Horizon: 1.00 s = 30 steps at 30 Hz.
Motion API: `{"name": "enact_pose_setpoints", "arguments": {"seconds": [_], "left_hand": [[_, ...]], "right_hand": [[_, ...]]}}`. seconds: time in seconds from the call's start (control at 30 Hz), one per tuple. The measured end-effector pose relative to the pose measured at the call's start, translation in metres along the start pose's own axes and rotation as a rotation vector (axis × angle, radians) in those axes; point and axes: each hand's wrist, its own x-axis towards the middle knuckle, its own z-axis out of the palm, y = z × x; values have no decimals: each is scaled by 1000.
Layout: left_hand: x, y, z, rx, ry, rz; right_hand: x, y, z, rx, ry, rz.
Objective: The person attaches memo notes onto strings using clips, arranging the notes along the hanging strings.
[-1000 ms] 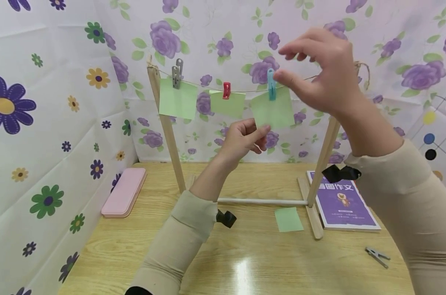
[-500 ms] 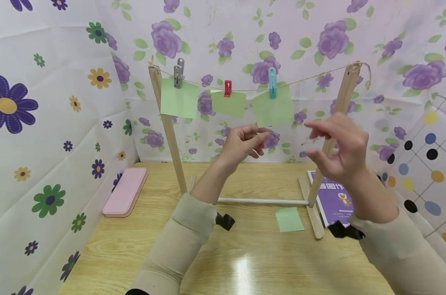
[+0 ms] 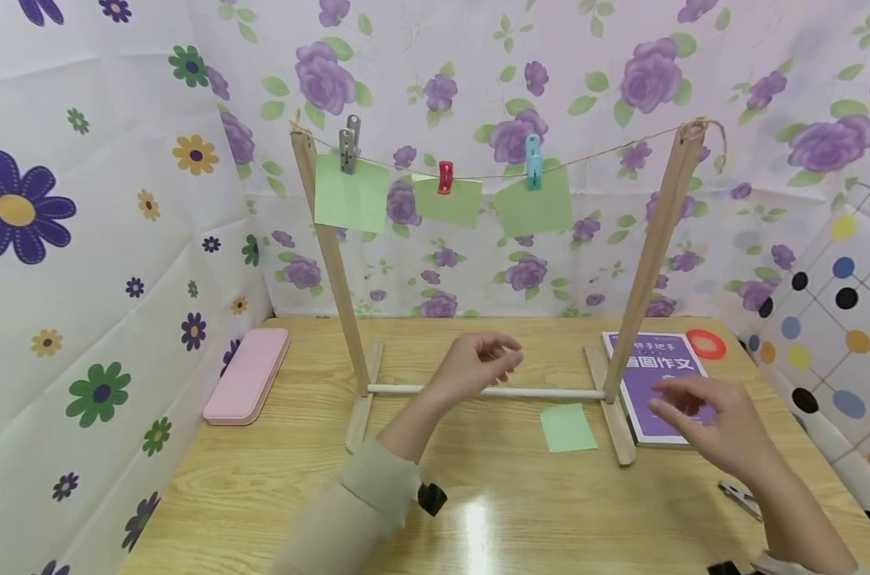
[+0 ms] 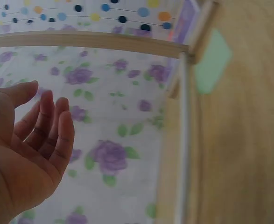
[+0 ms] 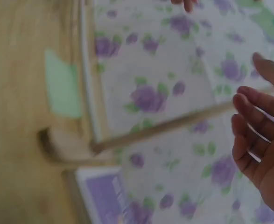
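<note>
Three green paper notes hang from a string tied between two wooden posts. A grey clothespin (image 3: 347, 150) holds the left note (image 3: 351, 196), a red one (image 3: 445, 177) the middle note (image 3: 447, 204), a blue one (image 3: 534, 162) the right note (image 3: 535, 206). My left hand (image 3: 478, 366) is in the air below the notes, fingers loosely bent around nothing, as the left wrist view also shows. My right hand (image 3: 715, 419), likewise holding nothing, hovers in front of the purple book (image 3: 653, 351). Another green note (image 3: 568, 428) and a grey clothespin (image 3: 740, 499) lie on the table.
The right post (image 3: 653, 263) and left post (image 3: 334, 263) stand on wooden feet joined by a white bar (image 3: 542, 393). A pink case (image 3: 248, 377) lies at the left; a red ring (image 3: 706, 344) lies behind the book. Patterned cloth hangs around the table.
My left hand has let go of the right note's lower edge and come down. My right hand has left the blue clothespin, moving down and to the right. The notes stay hanging.
</note>
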Motion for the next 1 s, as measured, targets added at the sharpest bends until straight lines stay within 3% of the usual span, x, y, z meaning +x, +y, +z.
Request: {"name": "enact_pose_setpoints", "arguments": {"seconds": [0.17, 0.3, 0.4, 0.53, 0.6, 0.73, 0.9, 1.0], "left_hand": [[-11, -31, 26, 153, -6, -30], [-14, -53, 46, 217, -46, -27], [-14, -63, 58, 270, -58, -63], [-13, -73, 73, 317, -75, -130], [-12, -77, 80, 348, -106, -130], [-13, -84, 93, 554, -225, -43], [-19, -86, 97, 857, -355, 81], [-22, -86, 96, 872, -345, 95]], "right_hand": [[-46, 22, -11, -152, -102, 310], [-77, 44, -21, -239, -170, 459], [-95, 60, -29, -287, -235, 550], [-111, 78, -34, -310, -340, 705], [-117, 85, -34, -296, -400, 798], [-125, 94, -31, -289, -466, 854], [-128, 97, -33, -288, -481, 801], [-130, 95, -40, -301, -510, 833]]}}
